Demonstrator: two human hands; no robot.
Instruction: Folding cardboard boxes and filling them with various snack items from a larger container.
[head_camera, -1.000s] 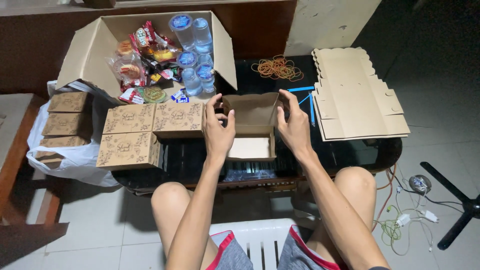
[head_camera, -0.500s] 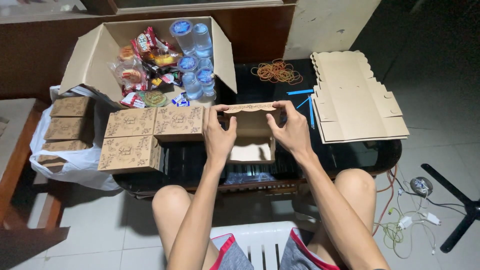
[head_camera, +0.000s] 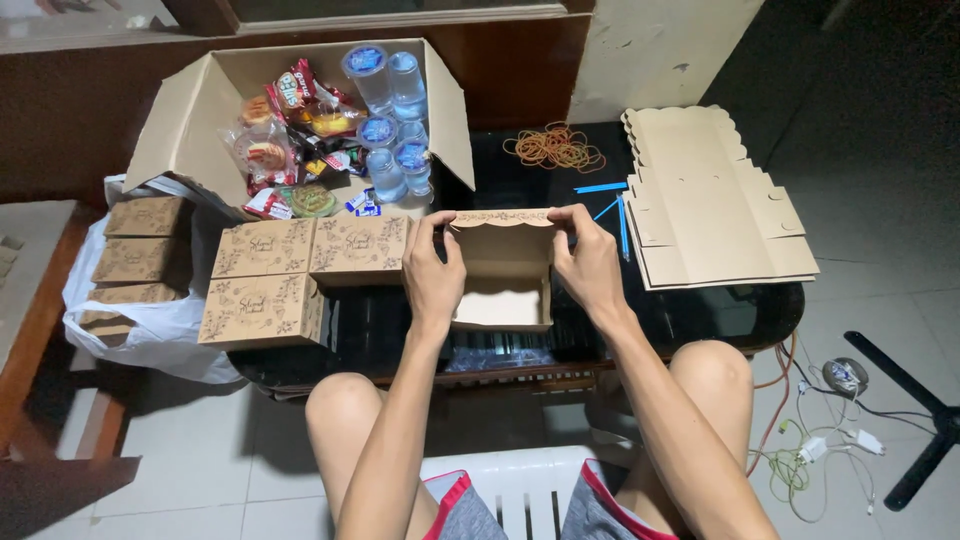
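Pale floor tiles surround a dark glass table (head_camera: 520, 190) against a brown wall. At its near edge sits an open cardboard box (head_camera: 500, 285), mouth upward, long axis left to right. Left hand (head_camera: 432, 275) and right hand (head_camera: 588, 262) pinch its raised back flap.

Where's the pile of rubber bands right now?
In the head view, the rubber bands lie on the dark table's far side, right of the open snack carton and left of the flat box blanks.
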